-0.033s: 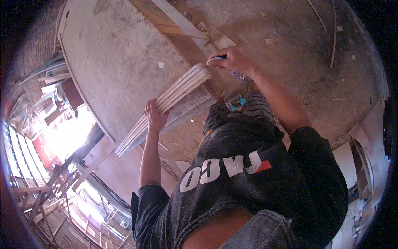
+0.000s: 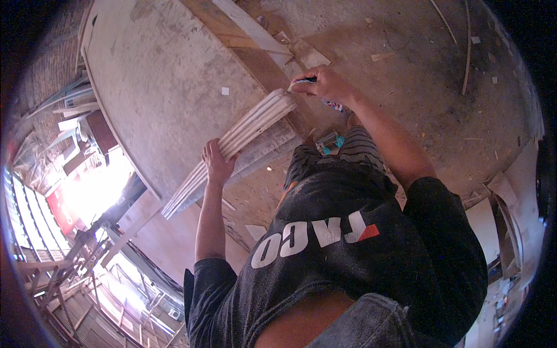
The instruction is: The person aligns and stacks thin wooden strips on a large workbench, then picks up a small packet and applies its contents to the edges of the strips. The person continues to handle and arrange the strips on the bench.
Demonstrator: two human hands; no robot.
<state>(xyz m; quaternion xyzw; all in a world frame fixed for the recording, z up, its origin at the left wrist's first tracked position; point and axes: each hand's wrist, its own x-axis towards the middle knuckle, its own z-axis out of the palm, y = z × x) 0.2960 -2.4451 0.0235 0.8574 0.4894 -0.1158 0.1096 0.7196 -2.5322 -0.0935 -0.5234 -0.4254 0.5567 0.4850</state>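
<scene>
A long, pale, ribbed wooden moulding (image 2: 255, 124) lies slantwise along the edge of a worn tabletop (image 2: 168, 69). I cannot tell whether it is one fluted piece or several strips side by side. My left hand (image 2: 219, 165) is closed over its middle, fingers on the far side and thumb on the near side. At the moulding's far right end, my right hand (image 2: 326, 86) is closed around a small object. A dark part of this object shows at the fingertips, and a colourful printed part (image 2: 333, 105) shows below the palm; the rest is hidden.
A small white square (image 2: 225, 91) lies on the tabletop. Boards (image 2: 255, 35) lean past its right edge. Scraps and an offcut (image 2: 311, 53) litter the dusty floor, with thin sticks (image 2: 466, 52) farther right. Sheets (image 2: 510, 203) stand at the right; my sandalled foot (image 2: 329, 142) is below.
</scene>
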